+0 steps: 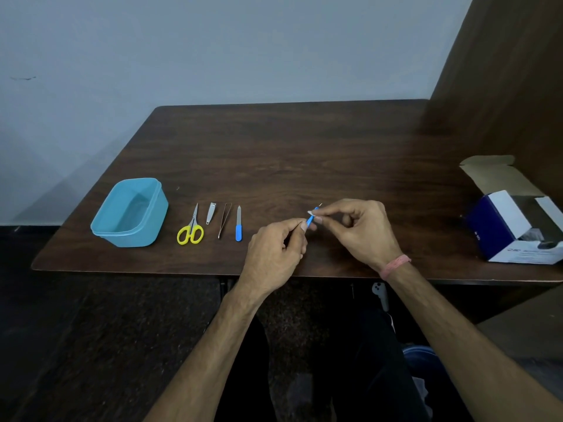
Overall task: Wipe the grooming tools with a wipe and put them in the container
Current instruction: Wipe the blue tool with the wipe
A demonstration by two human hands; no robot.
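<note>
Left hand [275,251] pinches the thin blue-handled metal tool [310,220]; right hand [362,229], at 3 o'clock, pinches a small white wipe [310,212] on it. Looks light, stiff, slippery, so grip the handle.

I see both forearms reaching forward, bare, converging toward the middle. My left hand [274,251] is pinched closed at thumb and forefinger, knuckles up. My right hand [359,229] faces it, thumb and forefinger pinched, remaining fingers curled, wrist banded.
</note>
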